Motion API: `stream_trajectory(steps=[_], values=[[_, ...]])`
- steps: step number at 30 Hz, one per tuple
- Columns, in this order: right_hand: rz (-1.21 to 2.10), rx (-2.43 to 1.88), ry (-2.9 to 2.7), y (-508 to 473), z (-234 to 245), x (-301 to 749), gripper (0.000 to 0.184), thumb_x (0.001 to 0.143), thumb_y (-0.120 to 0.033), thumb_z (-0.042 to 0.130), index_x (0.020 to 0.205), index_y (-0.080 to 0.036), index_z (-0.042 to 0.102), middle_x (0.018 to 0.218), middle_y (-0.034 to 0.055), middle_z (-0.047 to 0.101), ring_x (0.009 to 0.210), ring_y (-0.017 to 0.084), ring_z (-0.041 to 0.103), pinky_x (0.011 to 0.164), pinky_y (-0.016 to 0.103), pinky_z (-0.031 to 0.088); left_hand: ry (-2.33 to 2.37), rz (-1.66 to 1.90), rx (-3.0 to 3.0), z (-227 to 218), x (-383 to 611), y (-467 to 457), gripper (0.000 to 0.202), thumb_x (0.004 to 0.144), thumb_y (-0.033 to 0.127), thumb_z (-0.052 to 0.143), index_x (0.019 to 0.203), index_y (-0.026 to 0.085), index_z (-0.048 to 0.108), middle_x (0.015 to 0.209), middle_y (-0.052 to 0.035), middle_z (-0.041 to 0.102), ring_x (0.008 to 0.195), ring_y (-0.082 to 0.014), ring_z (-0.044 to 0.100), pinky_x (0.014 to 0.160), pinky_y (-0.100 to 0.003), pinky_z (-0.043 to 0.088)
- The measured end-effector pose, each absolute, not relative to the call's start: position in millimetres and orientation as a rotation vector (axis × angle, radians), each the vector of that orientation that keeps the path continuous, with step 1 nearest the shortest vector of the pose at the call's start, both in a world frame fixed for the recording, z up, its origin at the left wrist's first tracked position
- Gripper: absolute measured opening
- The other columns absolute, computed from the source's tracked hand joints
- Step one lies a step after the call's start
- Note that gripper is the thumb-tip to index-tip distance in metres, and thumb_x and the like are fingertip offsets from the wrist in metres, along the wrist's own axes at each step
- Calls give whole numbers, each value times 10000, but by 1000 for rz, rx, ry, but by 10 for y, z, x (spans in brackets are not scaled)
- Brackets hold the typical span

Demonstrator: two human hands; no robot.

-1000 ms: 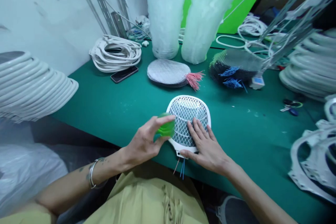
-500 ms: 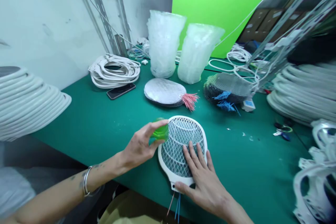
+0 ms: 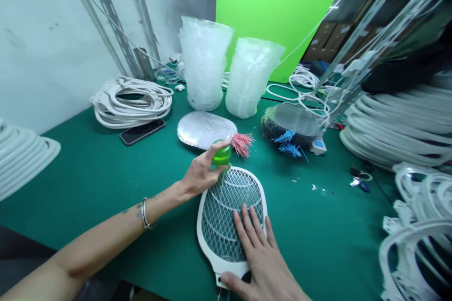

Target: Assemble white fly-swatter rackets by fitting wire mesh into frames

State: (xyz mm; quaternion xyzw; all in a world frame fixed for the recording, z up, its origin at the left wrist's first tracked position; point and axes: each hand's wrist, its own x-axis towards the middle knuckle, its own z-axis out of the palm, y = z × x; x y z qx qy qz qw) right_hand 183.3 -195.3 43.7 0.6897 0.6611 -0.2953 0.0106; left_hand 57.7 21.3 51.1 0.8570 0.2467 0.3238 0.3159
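Note:
A mosquito swatter head [image 3: 226, 225], with a white frame and diamond mesh, lies flat on the green table [image 3: 148, 207]. Pinched between the thumb and fingers of my left hand [image 3: 203, 172] is a rounded, translucent green piece [image 3: 222, 155], held at the top left rim of the frame. Whether it touches the frame I cannot tell. My right hand [image 3: 259, 256] rests flat on the lower right of the swatter head, fingers stretched over the mesh and thumb near the neck. Thin wires [image 3: 223, 294] show below the neck, mostly out of view.
Beyond the swatter lie metal meshes with pink wires [image 3: 208, 129] and meshes with blue wires [image 3: 293, 124]. Two stacks of clear plastic [image 3: 205, 66] stand behind. White frames [image 3: 132, 103], a phone [image 3: 142, 132], keys [image 3: 360, 179] and white frame piles [image 3: 395, 127] surround the work area.
My left hand has moved the green piece from the left upper side of the swatter head to its top rim. The right hand stays on the mesh. The view has shifted somewhat.

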Motion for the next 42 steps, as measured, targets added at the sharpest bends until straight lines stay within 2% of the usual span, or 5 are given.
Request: stream_trajectory(steps=[21, 28, 33, 39, 42], values=[[-1062, 2226, 2181, -2000, 406, 1841, 1041, 777, -792, 407, 1510, -241, -84, 1566, 23, -177, 1429, 286, -173, 1161, 522, -102, 132, 513, 2344, 608, 1370, -244, 626, 840, 108, 602, 1392, 304, 383, 1244, -48, 588, 1062, -231, 606, 915, -395, 507], [-967, 2279, 2214, -2016, 389, 1830, 1019, 762, -796, 439, 1530, -250, 52, 1596, 26, -29, 1446, 294, -94, 1181, 495, -70, 36, 426, 2335, 604, 1315, -445, 615, 846, 108, 588, 1389, 335, 412, 1144, -50, 609, 1013, -238, 613, 874, -413, 513], [-1011, 2206, 2255, -2003, 469, 1859, 1060, 770, -772, 469, 1521, -183, 7, 1572, 78, -107, 1437, 316, -114, 1166, 546, -48, 286, 517, 1757, 685, 1198, -361, 670, 834, 159, 630, 1413, 311, 331, 1067, -41, 635, 944, -218, 654, 786, -362, 573], [-803, 2306, 2372, -1783, 585, 2353, 573, 986, -536, 223, 1481, -262, 315, 1518, 27, 345, 1426, 213, 242, 1175, 463, 195, 425, 638, 1506, 881, 724, -268, 730, 791, 205, 729, 1392, 295, 325, 1066, -49, 645, 945, -224, 673, 814, -363, 591], [-551, 2182, 2437, -1602, 419, 2645, 571, 1000, -480, 186, 1522, -255, 138, 1573, 12, 191, 1454, 218, 119, 1178, 519, 116, 333, 492, 1617, 846, 583, -443, 699, 804, 175, 709, 1391, 294, 346, 1144, -66, 621, 952, -222, 676, 809, -354, 598]])
